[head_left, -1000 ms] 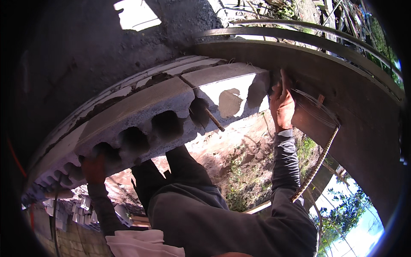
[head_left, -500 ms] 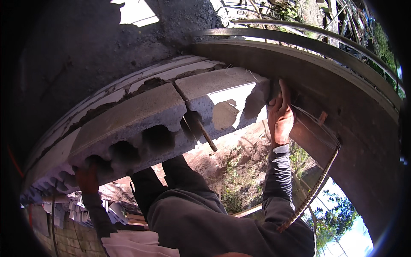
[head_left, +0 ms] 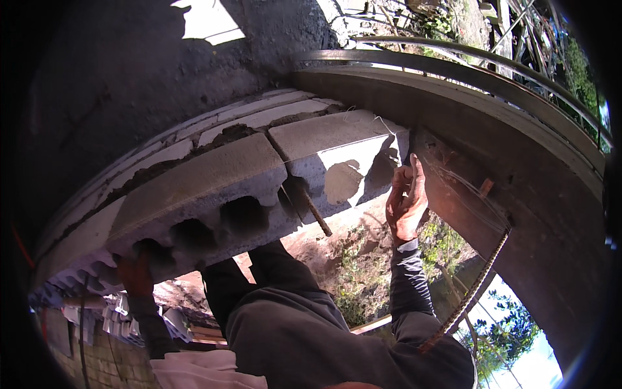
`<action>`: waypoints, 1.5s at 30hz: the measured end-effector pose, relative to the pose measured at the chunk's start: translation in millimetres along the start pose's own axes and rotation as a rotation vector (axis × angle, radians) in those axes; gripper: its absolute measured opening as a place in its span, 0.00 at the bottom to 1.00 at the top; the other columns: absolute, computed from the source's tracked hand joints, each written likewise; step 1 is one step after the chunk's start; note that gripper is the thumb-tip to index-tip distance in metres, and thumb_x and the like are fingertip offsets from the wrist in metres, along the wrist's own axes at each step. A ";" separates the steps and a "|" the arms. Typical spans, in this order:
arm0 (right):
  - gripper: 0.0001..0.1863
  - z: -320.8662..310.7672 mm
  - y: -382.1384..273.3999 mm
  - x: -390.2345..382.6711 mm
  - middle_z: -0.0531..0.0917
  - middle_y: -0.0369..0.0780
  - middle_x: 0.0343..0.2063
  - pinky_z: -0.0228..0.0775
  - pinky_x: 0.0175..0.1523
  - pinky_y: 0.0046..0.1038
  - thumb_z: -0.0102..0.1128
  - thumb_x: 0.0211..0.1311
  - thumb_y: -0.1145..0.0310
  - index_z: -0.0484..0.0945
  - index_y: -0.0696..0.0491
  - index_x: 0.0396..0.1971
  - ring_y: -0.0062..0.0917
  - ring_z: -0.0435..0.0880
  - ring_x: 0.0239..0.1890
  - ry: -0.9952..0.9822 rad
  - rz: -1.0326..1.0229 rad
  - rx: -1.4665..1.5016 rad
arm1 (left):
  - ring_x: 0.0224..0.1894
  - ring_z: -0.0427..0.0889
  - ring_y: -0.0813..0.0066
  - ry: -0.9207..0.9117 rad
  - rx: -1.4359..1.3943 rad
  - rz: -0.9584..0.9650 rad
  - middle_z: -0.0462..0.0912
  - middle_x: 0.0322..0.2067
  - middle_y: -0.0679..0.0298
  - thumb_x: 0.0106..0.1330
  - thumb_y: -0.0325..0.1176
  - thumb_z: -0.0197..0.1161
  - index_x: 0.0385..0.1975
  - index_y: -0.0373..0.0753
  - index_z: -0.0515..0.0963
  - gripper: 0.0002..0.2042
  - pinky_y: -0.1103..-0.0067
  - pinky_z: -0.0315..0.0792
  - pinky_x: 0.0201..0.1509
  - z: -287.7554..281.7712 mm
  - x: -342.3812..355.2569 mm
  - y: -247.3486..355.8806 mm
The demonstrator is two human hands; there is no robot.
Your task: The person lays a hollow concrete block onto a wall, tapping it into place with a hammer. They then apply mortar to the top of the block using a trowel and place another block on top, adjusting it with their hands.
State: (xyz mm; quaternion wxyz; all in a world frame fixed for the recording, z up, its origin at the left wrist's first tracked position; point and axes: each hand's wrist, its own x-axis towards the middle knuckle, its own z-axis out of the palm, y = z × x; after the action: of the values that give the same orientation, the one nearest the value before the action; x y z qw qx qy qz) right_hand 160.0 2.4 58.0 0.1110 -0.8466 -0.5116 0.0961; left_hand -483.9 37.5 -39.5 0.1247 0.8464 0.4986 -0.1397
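Note:
A row of hollow concrete blocks [head_left: 188, 175] tops the wall in front of me, its dark cores facing up. My left hand [head_left: 135, 275], in shade, grips the near edge of a block at the left, fingers at one of the cores. By the row's right end, my right hand [head_left: 407, 204] is raised just off the last block [head_left: 350, 139], one finger stretched up and others bent, nothing visible in it. That block has a mortar-filled core [head_left: 343, 181]. A thin string [head_left: 382, 123] lies at its far edge. A steel bar [head_left: 317, 215] sticks out between the two blocks.
A concrete column [head_left: 512, 155] rises at the right, with a bent ribbed rebar [head_left: 479, 279] projecting from it. Lower courses [head_left: 259, 117] show mortar joints. Stacked blocks [head_left: 123, 318] stand at lower left. Weedy soil [head_left: 353, 266] lies below.
My right hand has pulled back from the joint between block and column, moving slightly left and down. My left hand stays at its block. The view has shifted slightly.

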 end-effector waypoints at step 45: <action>0.27 59.0 -16.6 -14.0 0.86 0.50 0.30 0.60 0.62 0.44 0.65 0.62 0.55 0.76 0.63 0.52 0.42 0.85 0.40 -0.202 0.171 -0.029 | 0.58 0.81 0.63 -0.094 -0.767 0.008 0.82 0.55 0.53 0.65 0.28 0.62 0.61 0.33 0.75 0.23 0.70 0.70 0.64 -245.8 218.2 191.3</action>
State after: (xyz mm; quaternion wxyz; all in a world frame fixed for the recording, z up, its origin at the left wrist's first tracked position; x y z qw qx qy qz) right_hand 123.3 2.7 7.0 0.0382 -0.8746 -0.4474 0.1828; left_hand -187.0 209.8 124.0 0.4553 0.7329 0.5051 0.0188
